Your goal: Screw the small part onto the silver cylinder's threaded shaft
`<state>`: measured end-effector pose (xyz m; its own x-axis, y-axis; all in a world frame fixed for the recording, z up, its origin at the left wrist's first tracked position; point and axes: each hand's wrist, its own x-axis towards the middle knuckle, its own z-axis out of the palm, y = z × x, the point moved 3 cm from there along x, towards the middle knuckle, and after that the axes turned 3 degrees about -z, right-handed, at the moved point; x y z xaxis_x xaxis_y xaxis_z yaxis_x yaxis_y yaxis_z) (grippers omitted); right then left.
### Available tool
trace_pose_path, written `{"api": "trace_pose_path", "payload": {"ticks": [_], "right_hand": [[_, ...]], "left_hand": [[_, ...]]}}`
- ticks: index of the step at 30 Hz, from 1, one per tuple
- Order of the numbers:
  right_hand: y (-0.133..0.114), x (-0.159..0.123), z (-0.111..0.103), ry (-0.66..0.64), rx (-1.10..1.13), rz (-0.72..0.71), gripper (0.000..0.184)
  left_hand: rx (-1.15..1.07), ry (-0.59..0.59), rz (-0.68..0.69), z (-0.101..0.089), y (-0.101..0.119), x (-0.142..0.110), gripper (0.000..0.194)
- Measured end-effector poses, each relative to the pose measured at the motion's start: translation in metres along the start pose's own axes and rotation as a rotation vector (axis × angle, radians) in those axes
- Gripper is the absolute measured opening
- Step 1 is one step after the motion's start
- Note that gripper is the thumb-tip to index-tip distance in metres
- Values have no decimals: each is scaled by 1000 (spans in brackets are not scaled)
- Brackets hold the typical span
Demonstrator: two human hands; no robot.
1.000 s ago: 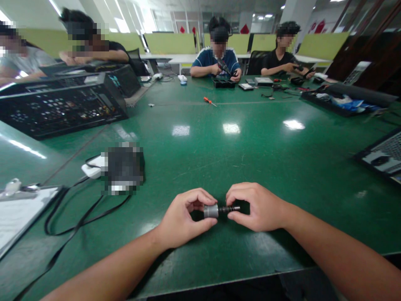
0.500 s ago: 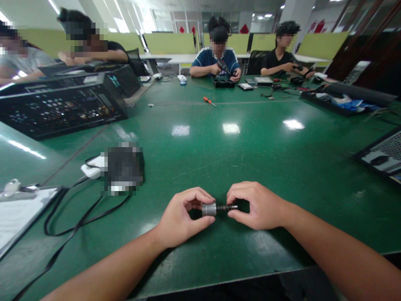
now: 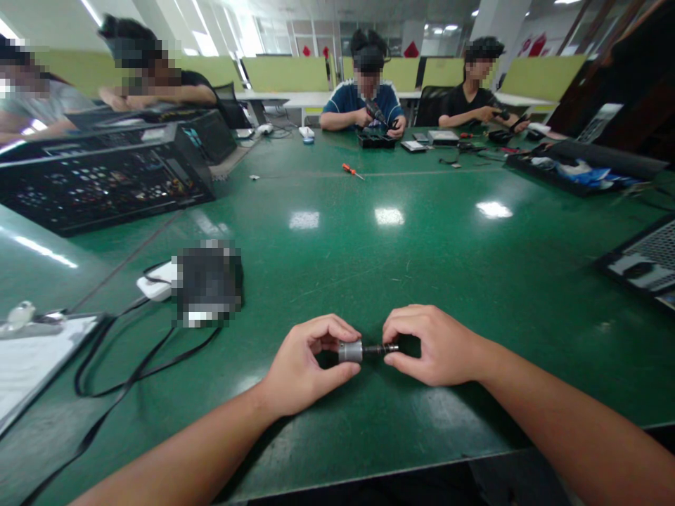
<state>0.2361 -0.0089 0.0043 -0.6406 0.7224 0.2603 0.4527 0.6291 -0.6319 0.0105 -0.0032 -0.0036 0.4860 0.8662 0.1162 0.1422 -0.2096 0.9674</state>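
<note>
A small metal part lies level between my two hands, just above the green tabletop (image 3: 337, 274) or on it; which one I cannot tell. It consists of a short grey metal cylinder (image 3: 350, 351) and a thin dark ridged shaft (image 3: 373, 349) sticking out to the right. My left hand (image 3: 313, 362) grips the cylinder between the thumb below and the fingers above. Around the shaft's bright far end curl the thumb and fingertips of my right hand (image 3: 429, 344), closed in a loose pinch. Its other fingers are partly hidden.
A black computer case (image 3: 105, 176) stands at left. Nearer are a blurred-out dark object (image 3: 211, 281) with a black strap (image 3: 131, 379), and a clipboard (image 3: 47, 365). An orange screwdriver (image 3: 351, 170) lies farther off. A perforated metal panel (image 3: 651, 260) is at right. Several people sit around.
The metal part has shifted very slightly to the left. Both hands keep nearly the same places and grips.
</note>
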Motion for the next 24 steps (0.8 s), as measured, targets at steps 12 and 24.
{"api": "trace_pose_path", "payload": {"ticks": [12, 24], "right_hand": [[-1, -2, -4, -12, -43, 19, 8], [-1, -2, -5, -10, -50, 14, 7]], "left_hand": [[-7, 10, -2, -1, 0, 1, 22], [2, 8, 13, -2, -2, 0, 22]]}}
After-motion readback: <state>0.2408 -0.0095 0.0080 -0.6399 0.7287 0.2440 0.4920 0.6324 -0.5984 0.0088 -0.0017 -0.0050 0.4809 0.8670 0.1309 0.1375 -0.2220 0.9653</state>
